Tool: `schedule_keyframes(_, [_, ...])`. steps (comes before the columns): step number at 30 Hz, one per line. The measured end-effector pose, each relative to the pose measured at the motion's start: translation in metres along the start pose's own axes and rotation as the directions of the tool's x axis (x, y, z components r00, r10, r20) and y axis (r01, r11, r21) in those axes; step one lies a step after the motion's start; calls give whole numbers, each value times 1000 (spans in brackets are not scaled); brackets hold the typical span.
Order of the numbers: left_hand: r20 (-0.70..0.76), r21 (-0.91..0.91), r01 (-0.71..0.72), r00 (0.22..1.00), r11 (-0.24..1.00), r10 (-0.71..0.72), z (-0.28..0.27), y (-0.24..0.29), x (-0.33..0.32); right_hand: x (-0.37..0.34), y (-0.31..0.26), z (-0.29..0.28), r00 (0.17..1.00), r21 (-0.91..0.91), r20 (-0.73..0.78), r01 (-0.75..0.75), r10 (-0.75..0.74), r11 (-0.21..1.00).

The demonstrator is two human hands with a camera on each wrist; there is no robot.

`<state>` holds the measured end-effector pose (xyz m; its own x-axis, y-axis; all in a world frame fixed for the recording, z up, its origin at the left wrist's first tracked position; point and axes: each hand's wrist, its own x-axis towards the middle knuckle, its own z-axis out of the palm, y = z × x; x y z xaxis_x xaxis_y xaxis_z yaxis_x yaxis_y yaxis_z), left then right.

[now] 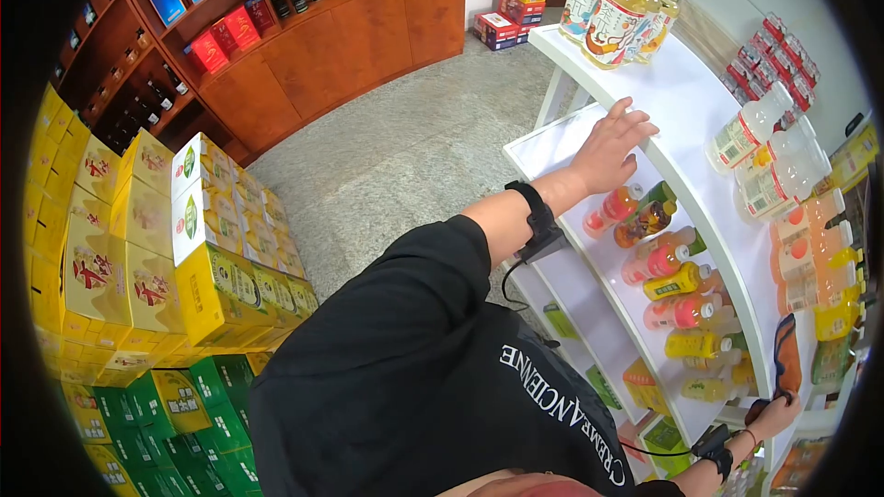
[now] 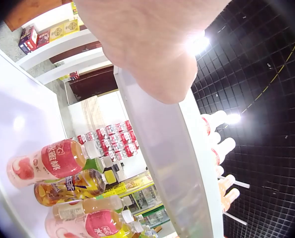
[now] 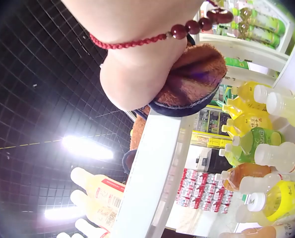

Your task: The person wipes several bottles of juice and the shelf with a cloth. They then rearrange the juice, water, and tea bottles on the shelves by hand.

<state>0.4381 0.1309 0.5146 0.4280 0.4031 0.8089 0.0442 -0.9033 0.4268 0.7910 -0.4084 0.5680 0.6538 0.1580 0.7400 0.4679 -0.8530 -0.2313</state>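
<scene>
"Where's the cloth (image 1: 786, 359)?"

"The right hand (image 1: 773, 416) is gripping it, brown and dark-trimmed, against the edge of the white shelf (image 1: 686, 124)."

"And the left hand (image 1: 612, 143)?"

"It's resting on that edge farther along, fingers loosely extended, grasping nothing."

"And beyond them?"

"Drink bottles (image 1: 672, 283) are standing on the tier below; larger bottles (image 1: 619, 26) are standing on top. Farthest back, a wooden cabinet (image 1: 341, 64) is lining the wall."

Grey floor (image 1: 368, 143), wooden cabinet (image 1: 345, 74), gridded ceiling (image 2: 256, 64)

"CREMEANCIENNE" on shirt (image 1: 414, 377), "蜜桃" on bottle (image 2: 48, 163)
</scene>
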Motion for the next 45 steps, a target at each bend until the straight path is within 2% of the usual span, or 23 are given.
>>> schedule_keyframes(5, [-8,8,-10,1000,1000,10,0,0,0,0,4,1,1000,9,16,-11,11,1000])
schedule_keyframes(10, [-4,4,-3,1000,1000,3,0,2,1,-1,1,0,999,13,-12,37,-37,999])
schedule_keyframes(28, [-28,16,-14,999,1000,15,0,2,0,-3,-5,-3,1000,60,-2,-18,18,998])
schedule_keyframes(32, [-24,20,-1,1000,1000,2,0,1,-1,-3,0,-2,997,23,-42,62,-61,998])
schedule_keyframes(34, [-37,23,9,999,1000,-8,3,0,0,-5,-8,-6,1000,111,24,-12,10,994])
schedule_keyframes(40, [-54,84,50,998,995,-45,10,5,0,-11,-18,-14,965,93,51,252,-257,963])
schedule_keyframes(45, [-73,102,43,997,994,-36,10,10,-1,-27,-81,-21,898,147,-7,435,-439,888])
